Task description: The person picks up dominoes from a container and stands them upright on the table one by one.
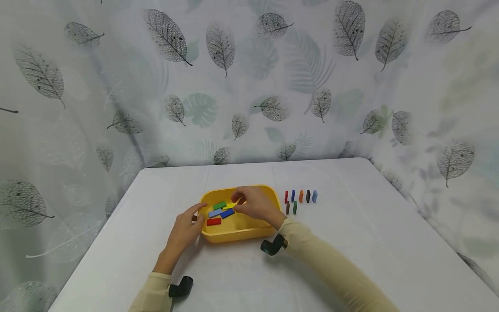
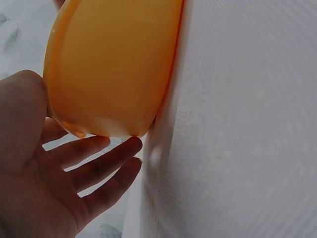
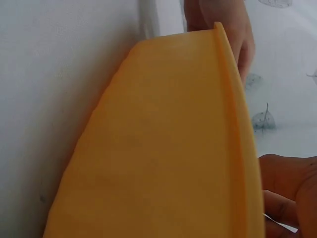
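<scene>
A yellow tray (image 1: 238,235) lies on the white table, with green (image 1: 220,205), light blue (image 1: 215,213), dark blue (image 1: 227,213) and red (image 1: 214,222) blocks inside. My right hand (image 1: 255,204) reaches over it, thumb and forefinger pinching the right end of a yellow block (image 1: 229,206). In the right wrist view, the tray wall (image 3: 158,134) hides most of the work. At the tray's left end is my left hand (image 1: 184,229), fingers at the rim. Its fingers (image 2: 106,168) are spread and fairly straight against the outer wall in the left wrist view.
Right of the tray, several thin blocks stand upright in two rows. The back row runs from a red block (image 1: 286,196) to a light blue one (image 1: 314,196); brown (image 1: 287,207) and green (image 1: 295,207) stand in front. A leaf-patterned curtain (image 1: 249,86) hangs behind the table.
</scene>
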Demonstrator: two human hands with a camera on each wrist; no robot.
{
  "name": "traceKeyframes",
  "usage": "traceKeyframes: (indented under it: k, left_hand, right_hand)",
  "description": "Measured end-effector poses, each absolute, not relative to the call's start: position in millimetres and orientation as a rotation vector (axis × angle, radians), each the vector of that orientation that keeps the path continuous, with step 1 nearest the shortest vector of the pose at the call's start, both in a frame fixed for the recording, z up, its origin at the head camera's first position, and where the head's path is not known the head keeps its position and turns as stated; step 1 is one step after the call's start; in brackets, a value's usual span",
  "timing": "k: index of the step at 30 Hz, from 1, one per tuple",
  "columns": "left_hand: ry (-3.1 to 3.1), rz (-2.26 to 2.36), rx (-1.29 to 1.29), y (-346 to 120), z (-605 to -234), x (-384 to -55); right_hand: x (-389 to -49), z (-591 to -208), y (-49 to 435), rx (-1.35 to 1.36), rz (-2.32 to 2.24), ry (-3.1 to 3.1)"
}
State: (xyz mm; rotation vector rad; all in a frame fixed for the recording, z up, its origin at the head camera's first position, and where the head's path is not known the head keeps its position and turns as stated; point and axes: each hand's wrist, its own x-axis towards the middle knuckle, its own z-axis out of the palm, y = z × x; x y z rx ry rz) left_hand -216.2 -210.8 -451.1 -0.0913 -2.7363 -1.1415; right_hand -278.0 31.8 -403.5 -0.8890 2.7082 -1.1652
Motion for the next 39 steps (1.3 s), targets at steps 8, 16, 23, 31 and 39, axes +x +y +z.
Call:
traceKeyframes:
  k: [8,16,23,31,39]
  left_hand:
    - [-2.733,-1.149,-0.117,-212.8,-452.7,-217.3]
    - [-2.719,-1.143,-0.142,-213.3,-453.3,-218.0]
    - [-2.710,-1.154,-0.150,-213.3,-453.3,-216.9]
    - [-2.725,-1.142,-0.130,-212.4,-452.8,-217.4]
    - [-2.728,-1.136,-0.135,-212.2,-451.4,-217.2]
  right_hand:
    - [-283.8,-413.3,10.9,-0.994,-1.093,2.683]
    - [-290.1,-421.8,4.5,-0.967,-0.979,2.681]
    - [-296.1,-432.9,6.9,-0.930,-0.928,2.682]
    - [-294.3,-431.9,4.5,-0.985,-0.647,2.711]
    - [-294.8,-437.5,5.0,-1.041,-0.566,2.743]
